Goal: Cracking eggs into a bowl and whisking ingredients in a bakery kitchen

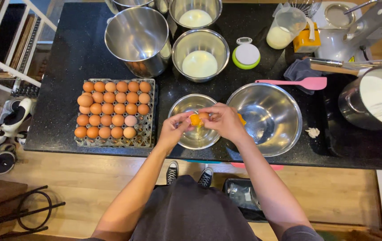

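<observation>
Left hand [174,127] and right hand [221,121] both pinch cracked egg [196,119], yolk showing, over small steel bowl [183,105] on desk [79,53]. Egg tray [147,134] just left.

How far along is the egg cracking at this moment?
Early, it seems. Done: the egg tray has a few empty cells. In hand: left hand and right hand hold a cracked egg, yolk showing, over the small steel bowl. Left: most brown eggs remain.
</observation>
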